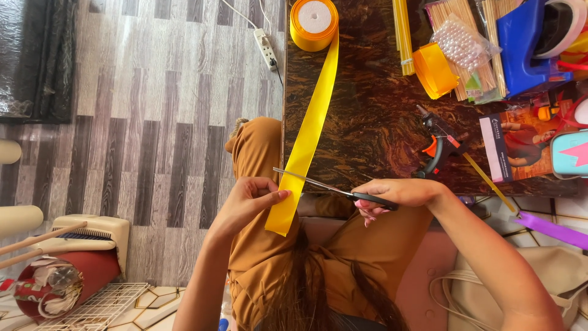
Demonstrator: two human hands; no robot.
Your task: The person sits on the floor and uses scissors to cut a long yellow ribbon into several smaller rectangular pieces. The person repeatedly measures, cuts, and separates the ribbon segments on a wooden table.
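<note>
A: While the right hand [398,193] grips black-handled steel scissors [334,189], blades open across the wide yellow satin ribbon [309,132], where's the left?

B: Left hand [251,199] pinches the ribbon's free end, beside the blades. Uncut yet; spool [313,23] lies beyond.

A single head-worn camera looks steeply down from close above the person's lap, taking in the near edge of the dark marbled tabletop [367,122] and the wood-patterned floor [153,122] beside it.
</note>
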